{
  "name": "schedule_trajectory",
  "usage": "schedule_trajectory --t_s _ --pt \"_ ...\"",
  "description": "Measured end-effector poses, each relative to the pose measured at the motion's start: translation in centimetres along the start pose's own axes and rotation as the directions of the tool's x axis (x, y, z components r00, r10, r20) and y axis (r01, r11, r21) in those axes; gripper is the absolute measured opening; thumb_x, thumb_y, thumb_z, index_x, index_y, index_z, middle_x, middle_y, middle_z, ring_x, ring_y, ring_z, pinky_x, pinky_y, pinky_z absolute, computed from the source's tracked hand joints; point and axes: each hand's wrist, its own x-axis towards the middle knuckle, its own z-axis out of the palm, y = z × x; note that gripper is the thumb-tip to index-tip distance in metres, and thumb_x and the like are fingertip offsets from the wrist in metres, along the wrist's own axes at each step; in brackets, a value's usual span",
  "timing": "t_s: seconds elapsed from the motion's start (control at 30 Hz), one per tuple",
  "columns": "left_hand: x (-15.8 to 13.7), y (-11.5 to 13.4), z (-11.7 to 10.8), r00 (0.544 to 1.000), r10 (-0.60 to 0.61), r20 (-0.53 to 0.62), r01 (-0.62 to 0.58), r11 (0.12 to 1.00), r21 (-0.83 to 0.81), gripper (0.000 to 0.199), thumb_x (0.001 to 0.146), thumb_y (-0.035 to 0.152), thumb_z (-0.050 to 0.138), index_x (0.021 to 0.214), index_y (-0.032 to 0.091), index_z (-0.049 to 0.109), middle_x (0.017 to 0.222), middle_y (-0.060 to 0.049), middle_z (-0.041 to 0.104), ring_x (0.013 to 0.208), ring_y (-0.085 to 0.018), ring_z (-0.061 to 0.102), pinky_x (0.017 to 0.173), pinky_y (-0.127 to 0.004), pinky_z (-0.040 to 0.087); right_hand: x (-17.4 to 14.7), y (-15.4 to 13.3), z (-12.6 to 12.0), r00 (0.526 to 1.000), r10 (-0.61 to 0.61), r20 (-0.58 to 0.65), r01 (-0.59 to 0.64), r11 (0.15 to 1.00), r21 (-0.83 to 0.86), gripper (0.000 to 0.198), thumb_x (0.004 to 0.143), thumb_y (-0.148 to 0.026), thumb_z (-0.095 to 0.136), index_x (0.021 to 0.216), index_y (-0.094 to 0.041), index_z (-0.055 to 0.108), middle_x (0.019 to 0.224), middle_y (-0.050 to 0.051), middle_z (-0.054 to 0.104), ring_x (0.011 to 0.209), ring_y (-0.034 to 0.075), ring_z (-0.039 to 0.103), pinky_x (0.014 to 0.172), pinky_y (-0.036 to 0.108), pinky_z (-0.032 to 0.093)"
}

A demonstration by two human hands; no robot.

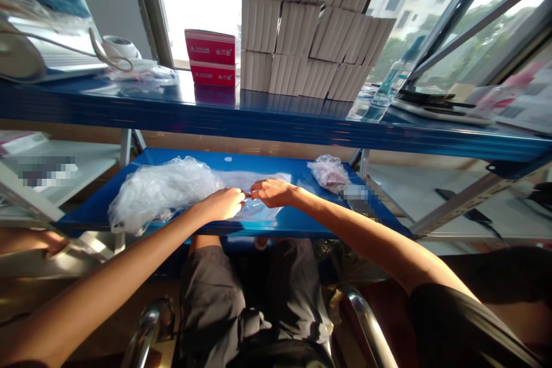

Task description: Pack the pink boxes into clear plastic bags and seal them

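My left hand [226, 203] and my right hand [271, 192] meet over the middle of the blue lower shelf [293, 219]. Both have their fingers closed, with a small dark item between the fingertips that is too small to name. Beneath them lies a flat clear plastic bag [263, 211]. A large heap of clear plastic bags [159, 190] spreads out to the left of my left hand. Beyond my right hand sits a smaller crumpled plastic bag [328, 172] with something pinkish inside.
On the blue upper shelf [172, 109] stand stacked white boxes [302, 46], two red boxes [211, 57] and a clear spray bottle [392, 83]. Chair armrests [362, 322] flank my legs. Another person's hand [47, 241] shows at far left.
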Motion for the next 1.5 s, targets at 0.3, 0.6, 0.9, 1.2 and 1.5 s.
schedule_trajectory --t_s 0.3,0.6,0.9,1.2,1.5 --pt "-0.4 -1.7 1.7 0.998 -0.052 -0.043 0.047 0.991 -0.122 0.036 0.105 0.028 0.044 0.102 0.019 0.078 0.099 -0.010 0.080 0.087 -0.023 0.076 0.079 -0.031 0.055 -1.7 3.2 2.7 0.979 0.201 -0.022 -0.185 0.933 0.309 0.040 0.080 -0.006 0.067 0.117 -0.015 0.078 0.101 0.007 0.081 0.085 0.020 0.073 0.084 0.030 0.054" --pt "0.3 -1.3 2.5 0.967 -0.239 0.088 0.224 0.962 0.153 0.067 0.081 0.064 0.073 0.124 0.013 0.076 0.136 -0.025 0.066 0.113 -0.039 0.070 0.095 -0.045 0.057 -0.9 3.3 3.0 0.975 0.178 0.132 -0.214 0.913 0.348 0.071 0.050 -0.031 0.100 0.118 -0.024 0.079 0.116 0.007 0.079 0.104 0.026 0.074 0.092 0.034 0.056" --pt "0.6 -1.5 2.4 0.998 0.019 -0.064 -0.015 0.997 0.073 0.024 0.094 0.038 0.065 0.088 0.018 0.078 0.112 -0.015 0.072 0.109 -0.029 0.069 0.096 -0.038 0.055 0.0 2.8 2.3 0.973 0.227 0.033 -0.211 0.832 0.513 0.009 0.079 -0.024 0.081 0.072 -0.020 0.078 0.075 0.001 0.079 0.077 0.017 0.072 0.080 0.027 0.053" --pt "0.2 -2.7 3.5 0.998 -0.061 0.010 0.058 0.987 0.152 0.054 0.092 0.046 0.068 0.136 0.016 0.069 0.129 -0.018 0.070 0.125 -0.037 0.064 0.104 -0.045 0.053 -0.6 2.4 3.8 0.979 0.166 0.117 -0.181 0.975 0.132 0.056 0.084 -0.037 0.083 0.137 -0.022 0.070 0.125 0.012 0.076 0.106 0.030 0.074 0.090 0.035 0.058" --pt "-0.7 -3.4 4.4 0.989 -0.144 -0.039 0.146 0.986 0.080 0.051 0.096 0.048 0.062 0.138 0.021 0.068 0.133 -0.018 0.066 0.115 -0.033 0.069 0.097 -0.042 0.056 -1.8 5.7 5.2 0.990 0.074 0.121 -0.081 0.995 0.056 0.068 0.083 -0.046 0.086 0.142 -0.018 0.066 0.134 0.016 0.072 0.119 0.031 0.071 0.102 0.039 0.056"
